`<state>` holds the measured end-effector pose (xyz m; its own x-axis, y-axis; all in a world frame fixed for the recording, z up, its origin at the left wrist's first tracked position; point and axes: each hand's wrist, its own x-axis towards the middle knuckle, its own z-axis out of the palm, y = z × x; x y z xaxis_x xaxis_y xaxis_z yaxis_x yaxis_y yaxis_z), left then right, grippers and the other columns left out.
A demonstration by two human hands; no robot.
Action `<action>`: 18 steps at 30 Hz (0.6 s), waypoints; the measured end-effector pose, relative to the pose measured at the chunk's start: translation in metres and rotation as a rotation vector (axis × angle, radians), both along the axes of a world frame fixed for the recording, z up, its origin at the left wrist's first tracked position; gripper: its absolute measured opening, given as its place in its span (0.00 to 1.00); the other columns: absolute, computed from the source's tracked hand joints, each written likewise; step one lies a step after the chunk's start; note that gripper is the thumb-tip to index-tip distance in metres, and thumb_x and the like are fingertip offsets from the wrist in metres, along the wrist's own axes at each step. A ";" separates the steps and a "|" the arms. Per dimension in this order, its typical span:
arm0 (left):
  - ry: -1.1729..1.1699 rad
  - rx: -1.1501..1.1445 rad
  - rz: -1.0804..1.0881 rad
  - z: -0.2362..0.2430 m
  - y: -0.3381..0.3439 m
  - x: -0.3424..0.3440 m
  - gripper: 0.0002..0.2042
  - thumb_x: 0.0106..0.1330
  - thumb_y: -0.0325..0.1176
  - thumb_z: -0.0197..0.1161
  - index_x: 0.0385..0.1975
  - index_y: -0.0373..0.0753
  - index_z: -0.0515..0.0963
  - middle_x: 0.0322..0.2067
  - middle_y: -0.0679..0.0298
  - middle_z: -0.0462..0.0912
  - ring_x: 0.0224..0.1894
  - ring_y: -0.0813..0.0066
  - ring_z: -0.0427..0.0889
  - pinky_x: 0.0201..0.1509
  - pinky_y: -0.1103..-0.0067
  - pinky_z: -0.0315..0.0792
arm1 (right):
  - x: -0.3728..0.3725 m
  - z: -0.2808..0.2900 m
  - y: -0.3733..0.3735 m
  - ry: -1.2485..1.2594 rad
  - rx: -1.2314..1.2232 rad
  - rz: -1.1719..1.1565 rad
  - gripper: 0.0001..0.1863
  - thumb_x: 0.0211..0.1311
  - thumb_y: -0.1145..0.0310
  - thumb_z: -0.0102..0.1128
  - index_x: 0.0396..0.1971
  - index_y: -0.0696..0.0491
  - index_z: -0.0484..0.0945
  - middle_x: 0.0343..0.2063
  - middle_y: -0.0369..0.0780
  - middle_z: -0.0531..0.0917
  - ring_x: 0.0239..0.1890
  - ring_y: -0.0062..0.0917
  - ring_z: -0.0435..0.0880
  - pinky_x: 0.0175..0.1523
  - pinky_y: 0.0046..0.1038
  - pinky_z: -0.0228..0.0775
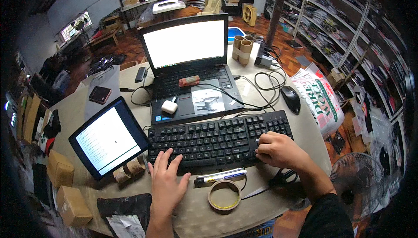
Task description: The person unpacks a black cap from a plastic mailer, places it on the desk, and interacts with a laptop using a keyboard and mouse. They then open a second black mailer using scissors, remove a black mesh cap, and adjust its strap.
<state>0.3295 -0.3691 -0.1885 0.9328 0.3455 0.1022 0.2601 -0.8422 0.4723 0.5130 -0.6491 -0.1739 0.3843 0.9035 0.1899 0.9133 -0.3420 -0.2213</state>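
A black full-size keyboard [217, 141] lies across the table in front of an opened black laptop [152, 79]. My left hand [167, 179] rests at the keyboard's lower left corner, fingers spread with tips on or close to the keys. At the keyboard's right end, my right hand [278, 150] is curled, its bent fingers down on the keys by the arrow and number blocks. No held object shows in either hand. A tablet [109, 137] with a lit page leans on cardboard tube pieces [129, 171] left of my left hand. The laptop screen [185, 42] is glaring white.
Between my hands lie a marker [221, 175] and a tape roll [224, 195]; black scissors [284, 177] sit under my right wrist. A mouse [290, 100], cables [261, 94] and banded cardboard tubes [242, 50] stand right. A phone [100, 94] and black pouch [124, 214] lie left.
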 end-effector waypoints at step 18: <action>-0.012 -0.023 0.001 -0.008 0.001 0.004 0.26 0.50 0.33 0.73 0.51 0.35 0.78 0.65 0.52 0.64 0.71 0.49 0.57 0.70 0.43 0.48 | 0.116 -0.030 -0.063 -0.160 0.570 -0.654 0.16 0.54 0.71 0.65 0.45 0.53 0.81 0.55 0.48 0.74 0.61 0.41 0.69 0.66 0.38 0.59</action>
